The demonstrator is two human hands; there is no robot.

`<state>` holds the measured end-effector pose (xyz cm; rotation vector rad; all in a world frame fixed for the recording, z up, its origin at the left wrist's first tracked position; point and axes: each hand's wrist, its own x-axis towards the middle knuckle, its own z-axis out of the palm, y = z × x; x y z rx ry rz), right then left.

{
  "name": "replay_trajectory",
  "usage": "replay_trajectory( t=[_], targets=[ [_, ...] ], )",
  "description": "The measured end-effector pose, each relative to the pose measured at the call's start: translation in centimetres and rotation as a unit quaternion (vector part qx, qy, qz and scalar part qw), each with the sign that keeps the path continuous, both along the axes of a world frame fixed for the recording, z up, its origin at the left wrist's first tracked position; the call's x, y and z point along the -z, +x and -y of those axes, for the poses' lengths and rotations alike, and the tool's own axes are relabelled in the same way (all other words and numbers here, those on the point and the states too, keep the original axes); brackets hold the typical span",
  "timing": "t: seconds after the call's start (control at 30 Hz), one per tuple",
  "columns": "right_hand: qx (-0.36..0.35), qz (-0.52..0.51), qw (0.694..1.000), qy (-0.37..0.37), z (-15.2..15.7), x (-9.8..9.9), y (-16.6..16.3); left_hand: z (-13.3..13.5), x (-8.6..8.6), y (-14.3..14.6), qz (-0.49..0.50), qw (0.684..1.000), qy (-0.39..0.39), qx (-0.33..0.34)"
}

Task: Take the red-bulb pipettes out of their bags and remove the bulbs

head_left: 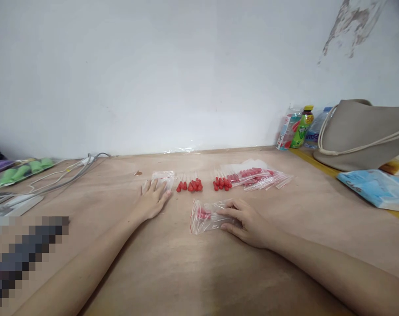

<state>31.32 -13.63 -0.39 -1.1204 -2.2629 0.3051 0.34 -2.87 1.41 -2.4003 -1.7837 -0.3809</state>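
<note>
My left hand [153,202] lies flat with fingers spread, its fingertips on a clear plastic bag [168,177]. My right hand [247,221] has its thumb and fingers around the right end of another clear zip bag [202,221], which lies on the table with small red pieces inside. Between and beyond the hands are loose red-tipped white sticks, one group [194,185] left of centre and another [222,183] further right. Right of these is a pile of clear bags [260,177] filled with similar red-tipped sticks.
Bottles [301,127] stand against the wall at the back right, beside a grey bag [364,131] with cord handles. A blue packet [379,188] lies in front of it. Cables [77,173] and a green-filled pack [24,170] lie on the left of the wooden table [173,272].
</note>
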Motion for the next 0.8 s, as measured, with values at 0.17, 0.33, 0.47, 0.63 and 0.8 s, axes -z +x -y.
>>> replay_trajectory(
  t=[0.17, 0.33, 0.47, 0.63, 0.8],
  targets=[
    [0.006, 0.003, 1.000, -0.005, 0.0, 0.1, 0.0, 4.0, -2.1, 3.6, 0.157, 0.967, 0.088, 0.179],
    [0.008, 0.005, 1.000, -0.008, 0.0, -0.2, 0.0, 7.6, -2.0, 6.9, 0.211, 0.930, -0.098, 0.283],
    [-0.017, -0.008, 1.000, -0.022, 0.0, -0.4, 0.1, 7.8, -1.1, 7.5, 0.206, 0.929, -0.139, 0.273],
    [-0.039, -0.030, 0.998, -0.031, -0.1, -0.6, 0.2, 7.3, -0.6, 7.5, 0.214, 0.937, -0.127, 0.243],
    [-0.039, -0.034, 0.998, -0.040, 0.0, -0.8, 0.1, 7.6, -0.3, 7.3, 0.214, 0.932, -0.150, 0.252]
  ],
)
